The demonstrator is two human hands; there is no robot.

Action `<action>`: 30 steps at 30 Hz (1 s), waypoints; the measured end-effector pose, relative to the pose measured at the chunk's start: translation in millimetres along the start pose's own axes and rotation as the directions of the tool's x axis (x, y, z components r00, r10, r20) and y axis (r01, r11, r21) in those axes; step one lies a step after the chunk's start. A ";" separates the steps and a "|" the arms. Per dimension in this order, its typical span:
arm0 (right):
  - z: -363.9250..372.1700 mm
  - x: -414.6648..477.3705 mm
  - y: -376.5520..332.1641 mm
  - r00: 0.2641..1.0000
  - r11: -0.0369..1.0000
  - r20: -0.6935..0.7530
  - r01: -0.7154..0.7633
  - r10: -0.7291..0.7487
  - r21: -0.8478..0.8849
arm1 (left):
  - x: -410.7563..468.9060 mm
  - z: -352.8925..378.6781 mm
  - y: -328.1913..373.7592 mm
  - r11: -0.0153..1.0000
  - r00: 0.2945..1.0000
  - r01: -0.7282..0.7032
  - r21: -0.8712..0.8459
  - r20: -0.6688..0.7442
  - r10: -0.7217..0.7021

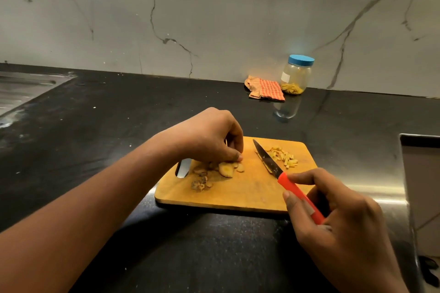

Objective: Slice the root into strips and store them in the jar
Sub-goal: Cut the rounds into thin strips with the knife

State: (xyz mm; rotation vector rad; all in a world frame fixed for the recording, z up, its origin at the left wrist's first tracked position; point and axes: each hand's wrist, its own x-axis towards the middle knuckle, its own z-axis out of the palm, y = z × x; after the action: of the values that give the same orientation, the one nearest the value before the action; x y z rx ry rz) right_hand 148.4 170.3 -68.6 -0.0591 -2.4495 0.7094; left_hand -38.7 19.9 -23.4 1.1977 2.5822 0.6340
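Observation:
A wooden cutting board lies on the black counter. Flat yellow root slices and brown peel scraps sit on its left half. My left hand hovers over the slices with curled fingers, its fingertips pinching one at the top of the pile. A small heap of cut strips lies on the board's right side. My right hand grips the red handle of a knife, whose dark blade rests flat on the board between slices and strips. A clear jar with a blue lid stands by the wall, some strips inside.
An orange checked cloth lies just left of the jar. A steel sink drainboard is set into the counter at far left. A steel edge borders the counter on the right. A marble wall rises behind.

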 end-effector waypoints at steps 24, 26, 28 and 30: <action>-2.5 -3.3 2.0 0.996 0.995 0.013 -0.085 0.084 0.049 | 3.0 14.8 7.5 0.997 0.985 -0.057 -0.055 -0.169 0.046; -2.0 -3.6 3.1 0.996 0.996 0.024 -0.089 0.088 0.030 | 2.5 12.7 6.0 0.997 0.986 -0.052 -0.048 -0.159 0.044; -2.0 -4.0 3.9 0.995 0.995 0.012 -0.096 0.096 0.011 | 2.2 11.4 5.2 0.998 0.990 -0.046 -0.036 -0.134 0.041; -2.1 -4.1 4.6 0.994 0.994 -0.005 -0.113 0.113 0.004 | 2.2 10.9 5.3 0.999 0.993 -0.050 -0.017 -0.112 0.048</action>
State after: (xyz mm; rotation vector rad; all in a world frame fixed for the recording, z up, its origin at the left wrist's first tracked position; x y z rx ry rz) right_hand 152.4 174.5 -71.6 -0.1998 -2.4557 0.7615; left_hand -32.5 27.7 -30.6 1.2568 2.6377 0.7559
